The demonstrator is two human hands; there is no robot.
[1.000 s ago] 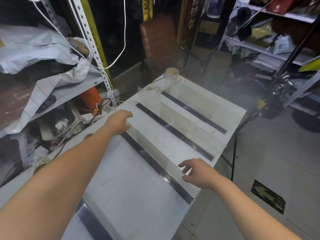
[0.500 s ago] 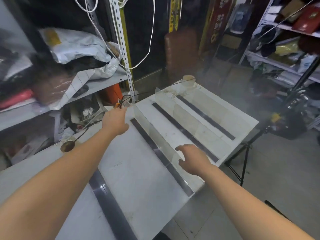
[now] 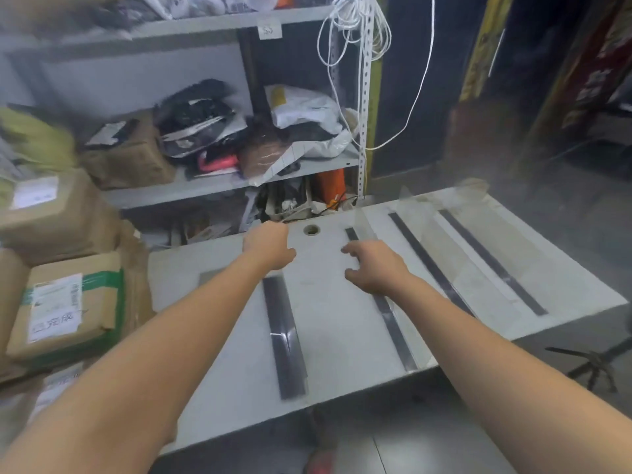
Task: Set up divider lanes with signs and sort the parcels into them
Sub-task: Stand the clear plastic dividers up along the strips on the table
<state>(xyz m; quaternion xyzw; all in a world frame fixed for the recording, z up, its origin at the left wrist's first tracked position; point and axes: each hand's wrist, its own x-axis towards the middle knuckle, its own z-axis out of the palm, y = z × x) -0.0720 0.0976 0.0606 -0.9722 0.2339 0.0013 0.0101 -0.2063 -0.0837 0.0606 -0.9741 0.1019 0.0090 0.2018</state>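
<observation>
A white table (image 3: 328, 323) carries several black strips. The nearest strip (image 3: 284, 336) is bare. Clear divider panels (image 3: 365, 224) stand on the strips further right, hard to make out through blur. My left hand (image 3: 268, 246) hovers near the table's far edge, fingers bent away from me, with nothing seen in it. To its right, my right hand (image 3: 374, 265) is over the second strip (image 3: 393, 330) with loosely spread, empty fingers. Taped cardboard parcels (image 3: 61, 302) are stacked at the left beside the table. No signs are visible.
A metal shelf (image 3: 219, 186) behind the table holds bagged parcels and boxes. White cable (image 3: 355, 35) hangs from its post. A round hole (image 3: 311, 230) is in the tabletop near my left hand. A black tripod (image 3: 595, 364) stands on the floor at the right.
The view has swung left, bringing the parcel stack into sight. Both hands have left the clear divider and moved leftward; they now hover close together over the middle of the table.
</observation>
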